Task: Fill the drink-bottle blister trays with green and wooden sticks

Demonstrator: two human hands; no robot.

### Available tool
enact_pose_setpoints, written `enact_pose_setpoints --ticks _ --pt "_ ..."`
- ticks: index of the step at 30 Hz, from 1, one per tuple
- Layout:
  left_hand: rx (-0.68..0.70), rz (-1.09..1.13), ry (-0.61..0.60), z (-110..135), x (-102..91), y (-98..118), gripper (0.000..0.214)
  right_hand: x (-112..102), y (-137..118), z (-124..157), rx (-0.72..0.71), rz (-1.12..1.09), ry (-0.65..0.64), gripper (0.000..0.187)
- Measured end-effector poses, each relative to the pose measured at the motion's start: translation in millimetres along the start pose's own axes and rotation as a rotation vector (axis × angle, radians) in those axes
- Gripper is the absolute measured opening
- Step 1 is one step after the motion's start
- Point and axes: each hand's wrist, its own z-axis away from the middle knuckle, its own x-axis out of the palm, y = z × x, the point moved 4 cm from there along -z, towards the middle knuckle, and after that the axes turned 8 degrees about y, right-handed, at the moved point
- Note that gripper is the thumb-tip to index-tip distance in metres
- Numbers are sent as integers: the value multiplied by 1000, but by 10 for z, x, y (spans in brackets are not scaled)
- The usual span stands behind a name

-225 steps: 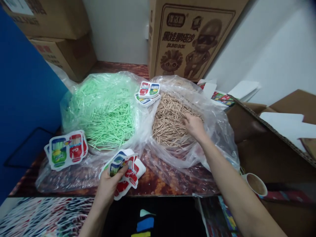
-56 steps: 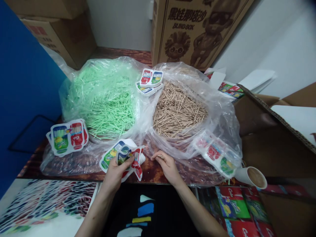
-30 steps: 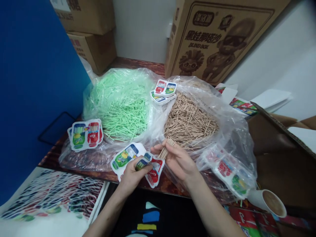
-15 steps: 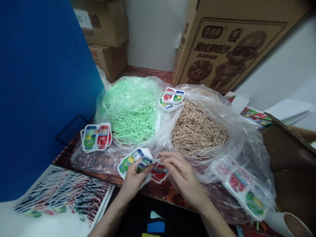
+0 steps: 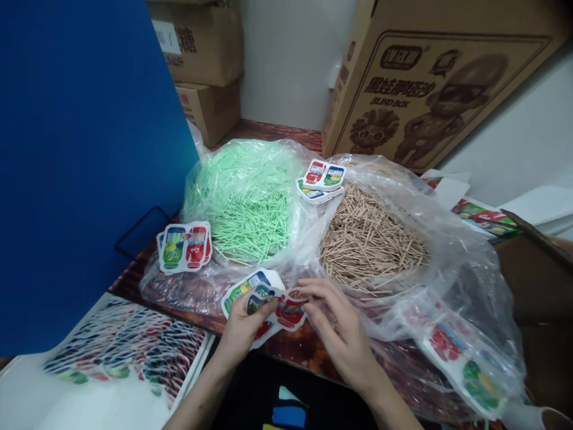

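Note:
My left hand (image 5: 242, 325) grips a small stack of printed pouches (image 5: 250, 292) just above the table's front edge. The front pouch (image 5: 290, 304), red and white, sticks out to the right. My right hand (image 5: 342, 328) has its thumb and fingers closed on that pouch's right end. No sticks show in its fingers. Right behind my hands lie two clear bags, one of green sticks (image 5: 244, 203) and one of tan wooden sticks (image 5: 371, 245).
More pouches lie at the left (image 5: 184, 246), between the bags (image 5: 321, 179) and under plastic at the right (image 5: 461, 364). A blue board (image 5: 80, 149) stands left. Cardboard boxes (image 5: 430, 89) line the back. A printed sheet (image 5: 120, 352) lies lower left; a paper cup (image 5: 555, 419) sits bottom right.
My right hand took a pinch of tan sticks from the bag, brought it to the pouch in my left hand and pushed it in; the sticks no longer show. The camera view swung left.

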Motion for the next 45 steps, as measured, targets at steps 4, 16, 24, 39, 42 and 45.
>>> enact_pose_setpoints --ticks 4,16,24,39,42,45 --pt "-5 12 33 8 -29 46 24 94 -25 14 -58 43 -81 19" --pt "145 -5 427 -293 -1233 327 34 371 262 -441 225 -303 -69 24" --pt "326 -353 723 -1087 -2032 569 35 1038 638 -981 -379 662 -318 18" --pt "563 -980 972 -1196 -2085 290 46 1183 867 -1653 29 716 -94 21" --pt "504 -928 989 -1211 -2135 263 45 1349 806 -1702 36 819 -101 27" --pt "465 -888 1000 -1213 -2157 251 44 1464 715 -1732 -13 878 -134 28"
